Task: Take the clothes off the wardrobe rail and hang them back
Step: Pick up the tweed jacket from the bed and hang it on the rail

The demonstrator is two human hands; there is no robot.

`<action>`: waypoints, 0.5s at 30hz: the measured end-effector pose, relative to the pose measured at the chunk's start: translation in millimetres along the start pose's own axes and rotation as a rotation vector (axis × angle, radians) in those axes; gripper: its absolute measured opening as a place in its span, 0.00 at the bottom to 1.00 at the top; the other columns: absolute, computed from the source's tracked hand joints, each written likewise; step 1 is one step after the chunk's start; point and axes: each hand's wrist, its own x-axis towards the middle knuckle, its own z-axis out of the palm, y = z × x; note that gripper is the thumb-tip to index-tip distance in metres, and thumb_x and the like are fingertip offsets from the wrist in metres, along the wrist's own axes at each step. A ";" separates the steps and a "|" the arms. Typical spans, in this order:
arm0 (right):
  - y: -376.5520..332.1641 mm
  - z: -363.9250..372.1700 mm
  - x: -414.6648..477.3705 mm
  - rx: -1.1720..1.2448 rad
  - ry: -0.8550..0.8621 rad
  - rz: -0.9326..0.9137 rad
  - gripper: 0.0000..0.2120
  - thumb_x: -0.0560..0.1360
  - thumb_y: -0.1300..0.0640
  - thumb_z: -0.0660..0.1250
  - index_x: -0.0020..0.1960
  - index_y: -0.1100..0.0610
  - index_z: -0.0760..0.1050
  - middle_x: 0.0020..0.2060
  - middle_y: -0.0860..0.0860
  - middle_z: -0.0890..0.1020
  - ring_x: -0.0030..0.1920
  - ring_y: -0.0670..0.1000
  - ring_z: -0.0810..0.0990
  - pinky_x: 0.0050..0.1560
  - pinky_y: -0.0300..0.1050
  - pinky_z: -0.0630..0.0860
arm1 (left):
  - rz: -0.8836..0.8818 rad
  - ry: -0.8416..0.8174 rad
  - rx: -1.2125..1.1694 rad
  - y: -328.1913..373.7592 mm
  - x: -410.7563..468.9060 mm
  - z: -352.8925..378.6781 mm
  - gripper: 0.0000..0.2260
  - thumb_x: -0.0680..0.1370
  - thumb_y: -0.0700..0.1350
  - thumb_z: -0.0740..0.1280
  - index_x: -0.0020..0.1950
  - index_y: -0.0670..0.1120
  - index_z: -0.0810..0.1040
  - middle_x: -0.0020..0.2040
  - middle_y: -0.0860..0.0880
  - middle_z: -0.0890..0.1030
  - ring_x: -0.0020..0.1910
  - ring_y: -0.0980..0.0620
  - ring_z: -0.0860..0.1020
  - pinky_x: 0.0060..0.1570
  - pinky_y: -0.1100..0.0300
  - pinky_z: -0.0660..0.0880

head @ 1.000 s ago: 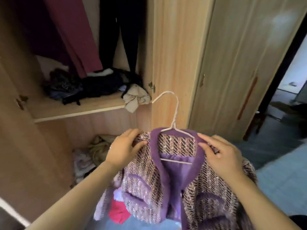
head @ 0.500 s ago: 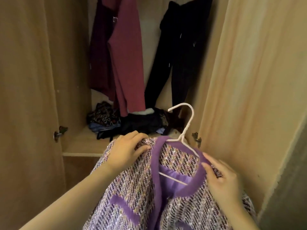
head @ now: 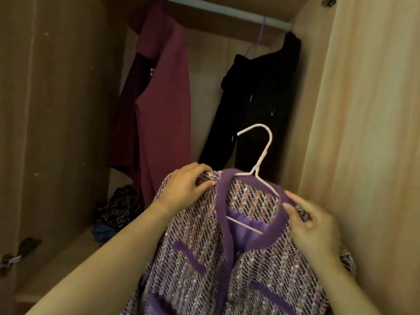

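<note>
A purple tweed jacket (head: 229, 258) with violet trim sits on a white wire hanger (head: 263, 153), its hook pointing up and left in front of the open wardrobe. My left hand (head: 184, 187) grips the jacket's left shoulder. My right hand (head: 311, 223) pinches the right shoulder by the collar. The wardrobe rail (head: 229, 10) runs across the top, well above the hook. A maroon garment (head: 163, 105) and a black garment (head: 254, 101) hang from the rail.
The wardrobe door (head: 368, 123) stands close on the right, and the side panel (head: 56, 110) closes in the left. Crumpled dark clothes (head: 116, 212) lie on the shelf below the hanging garments. Between the maroon and black garments the rail is bare.
The view has tilted up from the shelf, so the rail now shows. Both hands have lifted the jacket and hanger higher toward the wardrobe opening, keeping the same hold.
</note>
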 end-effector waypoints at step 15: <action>-4.0 25.9 148.2 -0.264 -0.194 -0.156 0.17 0.71 0.44 0.66 0.57 0.29 0.70 0.54 0.32 0.75 0.55 0.36 0.74 0.50 0.31 0.69 | -0.012 0.160 -0.237 -69.7 164.0 29.6 0.17 0.67 0.69 0.58 0.46 0.60 0.73 0.45 0.59 0.79 0.44 0.56 0.78 0.52 0.47 0.74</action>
